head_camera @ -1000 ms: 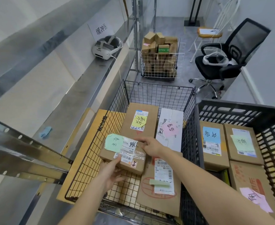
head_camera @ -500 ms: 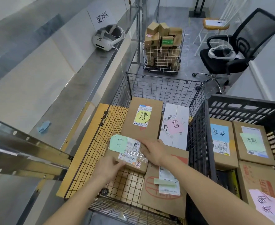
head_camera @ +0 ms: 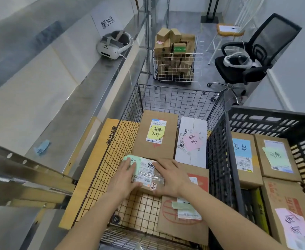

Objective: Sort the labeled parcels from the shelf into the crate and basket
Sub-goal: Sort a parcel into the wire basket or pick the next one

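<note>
— Head view: what parcel, and where?

— Small brown parcel (head_camera: pixel 145 175), wrapped in clear tape, white shipping label with barcode on top, mint-green note stuck to its left end, black handwriting on both. Sits low in the black wire basket (head_camera: pixel 130 112), at the near left, touching the big brown box (head_camera: pixel 157 136) behind it and leaning on the flat box with the red round print (head_camera: pixel 182 212) to its right.

— Hands?

— Left hand (head_camera: pixel 125 177) flat over the parcel's left end, fingers spread and covering part of the green note. Right hand (head_camera: pixel 171 177) laid on the right end, fingers stretched forward, palm down. Both pressing on top rather than curled under; neither closed around it.

— Other parcels in the basket?

— Big brown box carrying a yellow note over a white label; beside it a white box (head_camera: pixel 191 141) with a pink note. Bare wire floor showing just in front of the small parcel.

— And to the right?

— Black plastic crate (head_camera: pixel 267 120) standing just beside the basket, holding brown boxes with blue, green and pink notes.

— Left side?

— Metal shelf (head_camera: pixel 86 87) with a white headset (head_camera: pixel 112 46) resting on it, under a paper sign. Farther back, a white wire cart (head_camera: pixel 175 67) piled with small boxes, and a black office chair (head_camera: pixel 252 56).
</note>
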{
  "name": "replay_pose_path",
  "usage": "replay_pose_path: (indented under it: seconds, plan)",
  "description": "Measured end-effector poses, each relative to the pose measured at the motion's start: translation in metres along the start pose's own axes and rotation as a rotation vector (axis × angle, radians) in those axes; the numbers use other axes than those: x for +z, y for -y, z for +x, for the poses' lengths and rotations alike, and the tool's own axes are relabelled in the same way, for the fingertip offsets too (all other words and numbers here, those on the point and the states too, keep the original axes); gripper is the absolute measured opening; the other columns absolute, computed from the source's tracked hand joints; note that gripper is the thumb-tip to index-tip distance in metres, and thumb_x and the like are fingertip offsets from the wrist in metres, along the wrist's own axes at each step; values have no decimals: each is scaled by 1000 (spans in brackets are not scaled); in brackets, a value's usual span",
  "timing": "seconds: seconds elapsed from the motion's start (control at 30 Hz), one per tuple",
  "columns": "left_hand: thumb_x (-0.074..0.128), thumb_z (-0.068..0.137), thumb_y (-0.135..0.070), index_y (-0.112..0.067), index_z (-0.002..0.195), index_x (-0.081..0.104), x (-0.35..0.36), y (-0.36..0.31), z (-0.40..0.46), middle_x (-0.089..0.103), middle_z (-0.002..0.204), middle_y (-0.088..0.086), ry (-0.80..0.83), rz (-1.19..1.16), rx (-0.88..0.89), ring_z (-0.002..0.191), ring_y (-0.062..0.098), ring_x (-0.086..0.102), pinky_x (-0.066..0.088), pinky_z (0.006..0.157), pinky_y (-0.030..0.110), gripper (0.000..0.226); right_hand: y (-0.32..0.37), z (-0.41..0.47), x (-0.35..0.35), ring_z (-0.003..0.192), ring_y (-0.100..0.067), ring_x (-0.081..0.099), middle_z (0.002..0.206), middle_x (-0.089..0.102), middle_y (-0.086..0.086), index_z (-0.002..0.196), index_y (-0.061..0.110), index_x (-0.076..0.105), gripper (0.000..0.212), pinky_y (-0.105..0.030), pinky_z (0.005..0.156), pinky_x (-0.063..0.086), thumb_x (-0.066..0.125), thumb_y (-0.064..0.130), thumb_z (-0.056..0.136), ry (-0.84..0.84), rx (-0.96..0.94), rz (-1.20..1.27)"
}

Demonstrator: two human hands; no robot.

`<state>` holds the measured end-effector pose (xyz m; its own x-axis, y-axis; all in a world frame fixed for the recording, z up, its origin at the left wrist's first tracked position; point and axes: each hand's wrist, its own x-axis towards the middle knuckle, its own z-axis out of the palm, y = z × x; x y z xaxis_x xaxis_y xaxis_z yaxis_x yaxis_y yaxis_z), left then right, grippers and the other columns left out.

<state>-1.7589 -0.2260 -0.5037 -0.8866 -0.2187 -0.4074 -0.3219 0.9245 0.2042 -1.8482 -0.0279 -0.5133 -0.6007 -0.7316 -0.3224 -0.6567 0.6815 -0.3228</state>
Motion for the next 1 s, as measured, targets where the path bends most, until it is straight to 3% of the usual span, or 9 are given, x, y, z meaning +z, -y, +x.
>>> replay_pose_path:
  seconds: [0.07, 0.17, 0.43, 0.7, 0.87, 1.0]
  plan:
    - [67, 90, -50, -21, 161, 15, 6, 3, 5, 0, 169, 2, 12, 11, 24, 156, 18, -1, 23, 122, 39, 93, 4, 1, 3, 152, -20, 18, 166, 20, 1, 158, 24, 23, 117, -44, 124, 6, 26, 81, 57, -2, 21, -50]
    - [68, 89, -49, -22, 162, 11, 17, 10, 12, -5, 169, 2, 33, 25, 44, 156, 19, -4, 21, 123, 39, 96, 7, 3, 9, 150, -22, 23, 165, 23, 1, 157, 23, 26, 119, -46, 124, 4, 17, 83, 55, -9, 30, -110]
    - [68, 89, -51, -19, 162, 9, 28, 16, 18, -5, 169, 4, 6, 69, 84, 156, 22, -3, 30, 121, 41, 99, 8, 10, 19, 134, -27, 41, 151, 42, -1, 148, 22, 40, 104, -47, 120, 13, 36, 85, 65, -60, 56, -176]
    - [65, 89, -56, -19, 160, 12, 19, 10, 10, 6, 169, 8, -34, 131, 115, 155, 24, 13, 43, 113, 37, 97, 11, 1, 11, 152, -21, 19, 165, 25, 0, 157, 23, 32, 116, -45, 125, 3, 23, 87, 60, -43, 80, -96]
    - [62, 90, -60, -21, 161, 14, 0, 5, -9, 10, 169, 5, -33, 130, 135, 154, 23, 19, 38, 117, 39, 94, 12, -12, -16, 154, -16, 13, 167, 16, 4, 159, 27, 22, 96, -42, 126, 3, 61, 65, 80, 11, 140, -51]
    - [64, 91, -54, -26, 161, 14, -39, 1, -29, 11, 169, 0, -102, 116, 165, 153, 19, 22, 34, 118, 38, 90, 21, -30, -61, 154, -17, 12, 168, 14, 4, 160, 29, 17, 92, -43, 126, 2, 59, 64, 86, -26, 153, -89]
